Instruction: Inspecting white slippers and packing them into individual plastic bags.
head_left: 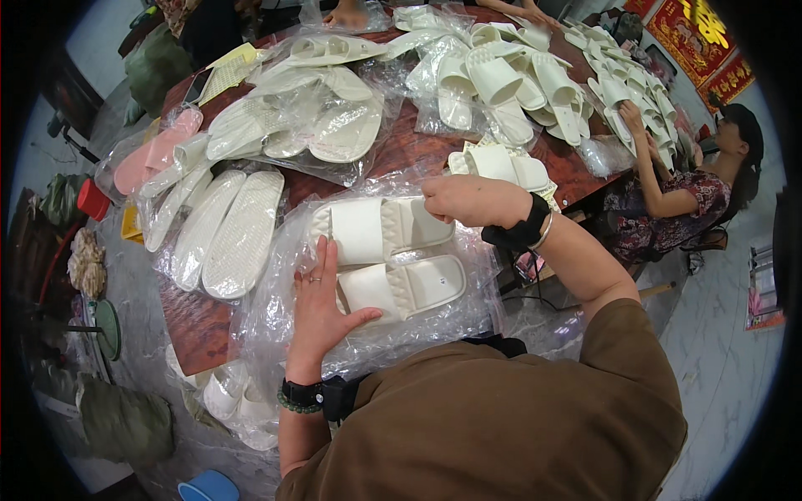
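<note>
Two cream slippers lie side by side before me, the far slipper (pixel 357 232) and the near slipper (pixel 436 282), their toe ends pointing left. Beneath them is a stack of transparent plastic bags (pixel 376 344). With fingers outstretched, my left hand (pixel 320 311) rests against the left ends of the pair, its thumb by the near slipper's strap. My right hand (pixel 478 201) is closed at the heel end of the far slipper; whatever its curled fingers hold is hidden. Just beyond that hand lies another cream pair (pixel 514 167) on patterned paper.
Bagged white slippers (pixel 242 234) and a pink slipper (pixel 159 154) cover the left of the reddish table (pixel 185 321). Loose slippers (pixel 493 79) are heaped beyond. At the right, a seated person (pixel 668 196) handles slippers; other people's hands show at the far edge.
</note>
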The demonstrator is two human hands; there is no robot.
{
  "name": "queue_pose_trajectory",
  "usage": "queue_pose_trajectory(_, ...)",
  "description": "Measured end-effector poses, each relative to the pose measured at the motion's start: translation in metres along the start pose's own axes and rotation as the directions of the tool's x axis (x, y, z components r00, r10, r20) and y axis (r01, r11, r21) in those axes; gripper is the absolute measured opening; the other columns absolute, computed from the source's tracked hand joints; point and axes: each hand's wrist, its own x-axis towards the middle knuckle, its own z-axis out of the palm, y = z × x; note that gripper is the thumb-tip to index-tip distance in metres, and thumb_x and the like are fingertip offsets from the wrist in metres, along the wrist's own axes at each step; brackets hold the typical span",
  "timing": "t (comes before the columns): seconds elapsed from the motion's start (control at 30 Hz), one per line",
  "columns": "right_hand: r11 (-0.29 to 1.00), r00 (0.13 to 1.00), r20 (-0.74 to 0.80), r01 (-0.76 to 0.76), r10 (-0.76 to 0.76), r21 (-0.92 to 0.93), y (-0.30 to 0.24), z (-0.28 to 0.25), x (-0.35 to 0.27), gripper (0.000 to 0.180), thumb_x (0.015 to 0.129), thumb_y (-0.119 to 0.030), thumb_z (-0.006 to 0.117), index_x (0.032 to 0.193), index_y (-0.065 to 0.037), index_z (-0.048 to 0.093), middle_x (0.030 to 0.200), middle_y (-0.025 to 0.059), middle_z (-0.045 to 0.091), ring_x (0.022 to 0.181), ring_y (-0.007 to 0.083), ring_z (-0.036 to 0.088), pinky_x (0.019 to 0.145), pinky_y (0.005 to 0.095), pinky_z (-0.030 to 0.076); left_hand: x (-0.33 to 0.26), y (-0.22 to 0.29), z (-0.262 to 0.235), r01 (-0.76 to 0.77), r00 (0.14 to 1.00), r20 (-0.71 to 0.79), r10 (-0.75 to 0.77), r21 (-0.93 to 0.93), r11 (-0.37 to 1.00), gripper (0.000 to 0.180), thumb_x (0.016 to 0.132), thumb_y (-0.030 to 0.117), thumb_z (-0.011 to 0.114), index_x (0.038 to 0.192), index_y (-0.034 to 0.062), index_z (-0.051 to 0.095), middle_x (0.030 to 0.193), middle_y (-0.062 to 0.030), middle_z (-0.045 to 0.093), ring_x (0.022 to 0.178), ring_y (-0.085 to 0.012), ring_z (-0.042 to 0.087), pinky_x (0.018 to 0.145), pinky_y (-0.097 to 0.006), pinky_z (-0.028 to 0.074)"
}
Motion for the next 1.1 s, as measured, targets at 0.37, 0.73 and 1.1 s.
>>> queue_pose_trajectory(0.37,0.98,0.983,-0.161,0.054,-0.086,-0.19,0.004,0.024,0.003,0.01,0.079,-0.005,0.061,0.078,-0.001,0.051,0.088,0.0132,0.053,0.081,0.033,0.059,0.069,0.0418,0.049,0.002,0.0,0.0,0.008,1.0,0.011,-0.009,0.008,1.0,0.133,0.06,0.067,0.082,0.158,0.0044,0.018,0.165,-0.0185,0.019,0.143,-0.0408,0.037,0.115,-0.066,0.021)
queue_pose_trajectory(0.73,0.99,0.982,-0.129,-0.131,0.136,0.042,0.023,0.015,0.001,0.019,0.08,-0.007,0.07,0.097,-0.003,0.06,0.102,0.0124,0.059,0.095,0.0337,0.063,0.082,0.0425,0.051,0.002,0.002,0.0,0.055,0.998,0.041,-0.053,-0.051,0.997,0.135,0.057,0.06,0.086,0.158,0.0029,0.017,0.165,-0.0199,0.019,0.15,-0.0392,0.025,0.119,-0.065,0.011)
queue_pose_trajectory(1.1,0.974,0.958,-0.284,0.026,0.039,0.224,-0.06,0.077,0.024,0.033,0.074,-0.017,0.076,0.101,-0.003,0.065,0.106,0.0179,0.055,0.098,0.0373,0.058,0.086,0.0457,0.05,0.003,-0.001,0.002,0.014,1.0,0.021,-0.013,-0.076,0.997,0.136,0.057,0.058,0.086,0.159,0.0028,0.016,0.165,-0.0209,0.02,0.15,-0.0401,0.025,0.119,-0.064,0.009)
